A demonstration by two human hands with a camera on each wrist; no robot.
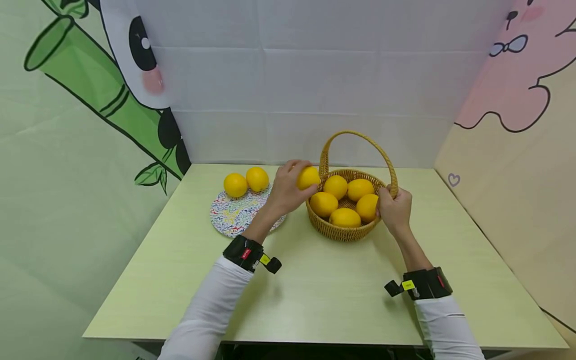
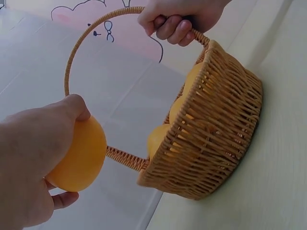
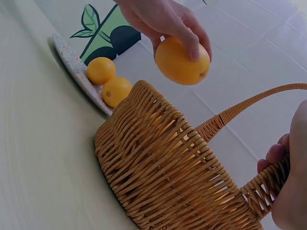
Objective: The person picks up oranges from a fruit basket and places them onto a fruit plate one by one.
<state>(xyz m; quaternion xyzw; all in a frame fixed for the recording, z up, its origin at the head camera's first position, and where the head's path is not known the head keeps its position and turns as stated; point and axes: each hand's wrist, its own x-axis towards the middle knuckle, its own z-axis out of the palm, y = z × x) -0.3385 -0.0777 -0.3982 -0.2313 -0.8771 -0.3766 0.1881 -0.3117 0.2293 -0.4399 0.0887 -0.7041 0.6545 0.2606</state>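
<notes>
gripping a yellow fruit (image 1: 308, 177) between thumb and bent fingers of the left hand (image 1: 288, 192), raised above rim height just beside the basket (image 1: 342, 233). clasping the arched handle (image 1: 390, 165) near its right-hand foot with wrapped fingers of the right hand (image 1: 396, 210). inside the basket, five more yellow fruits (image 1: 345, 218). farther left, at the back of a speckled plate (image 1: 225, 218), two other yellow fruits (image 1: 235, 185). beneath basket and plate, a pale green table (image 1: 333, 305); behind, a creased white backdrop (image 1: 315, 80).

We stretch our left arm (image 1: 211, 300) and right arm (image 1: 443, 320) forward | our left hand (image 1: 289, 189) grips, raised | our right hand (image 1: 397, 210) grips, curled
</notes>
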